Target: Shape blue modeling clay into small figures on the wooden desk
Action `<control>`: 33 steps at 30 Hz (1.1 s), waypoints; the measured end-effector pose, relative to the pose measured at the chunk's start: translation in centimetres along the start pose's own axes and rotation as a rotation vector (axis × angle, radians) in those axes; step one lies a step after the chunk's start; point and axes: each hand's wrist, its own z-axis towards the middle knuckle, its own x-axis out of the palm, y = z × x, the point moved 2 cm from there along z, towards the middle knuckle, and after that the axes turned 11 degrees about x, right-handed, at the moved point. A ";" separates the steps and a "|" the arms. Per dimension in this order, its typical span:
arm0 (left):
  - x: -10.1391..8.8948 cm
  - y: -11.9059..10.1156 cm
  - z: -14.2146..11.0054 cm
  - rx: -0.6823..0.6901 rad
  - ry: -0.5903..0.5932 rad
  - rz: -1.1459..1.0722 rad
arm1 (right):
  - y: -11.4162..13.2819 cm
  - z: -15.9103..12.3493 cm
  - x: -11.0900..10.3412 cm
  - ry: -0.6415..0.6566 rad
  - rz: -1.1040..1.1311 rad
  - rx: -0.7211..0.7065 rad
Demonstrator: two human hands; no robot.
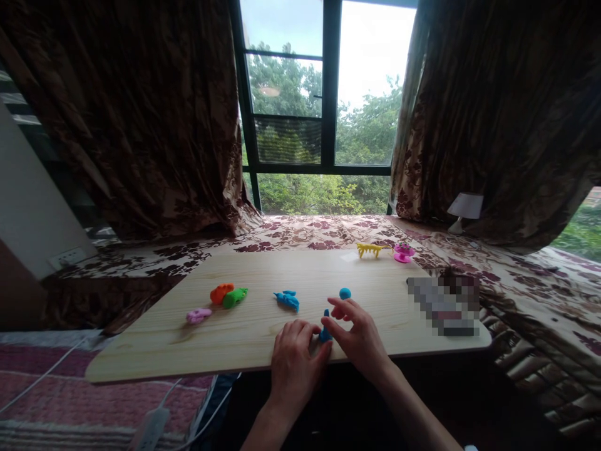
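Note:
On the near edge of the light wooden board (263,335), a small upright piece of blue modelling clay (325,333) stands between my hands. The fingers and thumb of my left hand (295,351) close round its base from the left. My right hand (359,338) comes from the right, its thumb against the upper part and its curled index finger just above the tip; the exact contact is partly hidden. Beyond my right fingers lies a blue clay ball (345,293). Left of it rests a blue clay figure (287,300) with a pointed end.
At left on the board lie orange (221,293), green (235,297) and pink (198,315) clay shapes. A yellow many-legged figure (369,250) and a pink spotted figure (404,252) stand at the back. A blurred-out object (446,307) lies at right. Behind is a lamp (464,207).

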 end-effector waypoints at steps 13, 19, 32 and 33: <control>-0.3 0.3 -0.2 -0.007 0.024 -0.077 | 0.2 0.5 -2.0 0.051 -0.073 -0.003; -0.4 0.6 -1.1 0.020 0.011 -0.065 | -0.8 -2.9 -1.2 0.101 -0.277 -0.050; -0.1 0.6 -0.5 0.018 0.003 -0.092 | -0.8 -3.5 -0.6 0.063 -0.345 -0.051; -0.1 0.6 -0.3 0.020 0.008 -0.109 | -0.8 -3.4 -0.6 0.070 -0.343 -0.053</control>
